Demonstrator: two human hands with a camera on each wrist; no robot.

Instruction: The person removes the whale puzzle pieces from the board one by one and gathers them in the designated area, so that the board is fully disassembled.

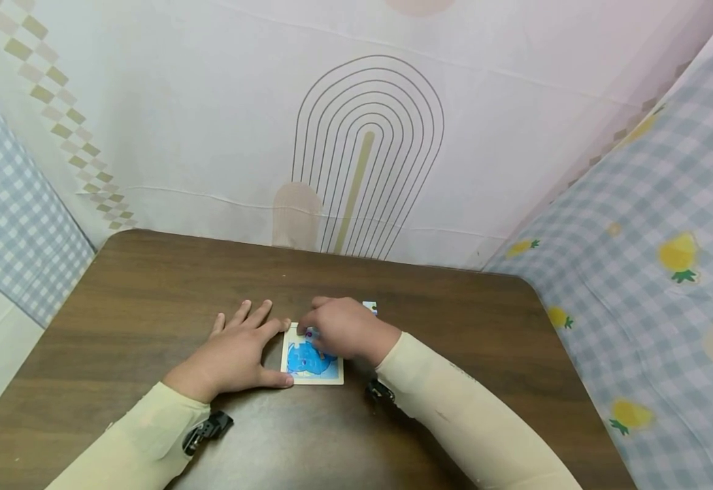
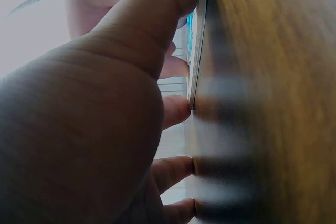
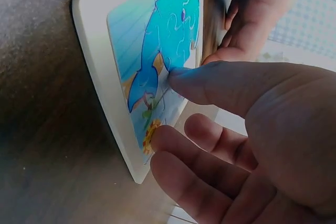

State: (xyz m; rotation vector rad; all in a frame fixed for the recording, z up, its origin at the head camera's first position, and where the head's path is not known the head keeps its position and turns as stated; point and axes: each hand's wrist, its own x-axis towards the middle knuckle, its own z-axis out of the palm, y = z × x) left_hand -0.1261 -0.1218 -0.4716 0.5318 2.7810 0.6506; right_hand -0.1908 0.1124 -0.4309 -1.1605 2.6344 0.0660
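Head view: one camera, worn on the head, well above the bench, facing forward and down; the widest of three. Backdrop cloth at 12 o'clock, framed jigsaw puzzle small, toward 7.
Left wrist view: one camera, very near the left hand, low, sighting along the bench surface; picture turned sideways, bench at 3 o'clock, puzzle nearly edge-on toward 12.
Right wrist view: one camera, near the right hand, facing the puzzle's printed surface at a slant; also turned, bench at 9 o'clock.
Shared: puzzle and both hands, all three; blue gingham cloth, head at 9 o'clock, right wrist at 2.
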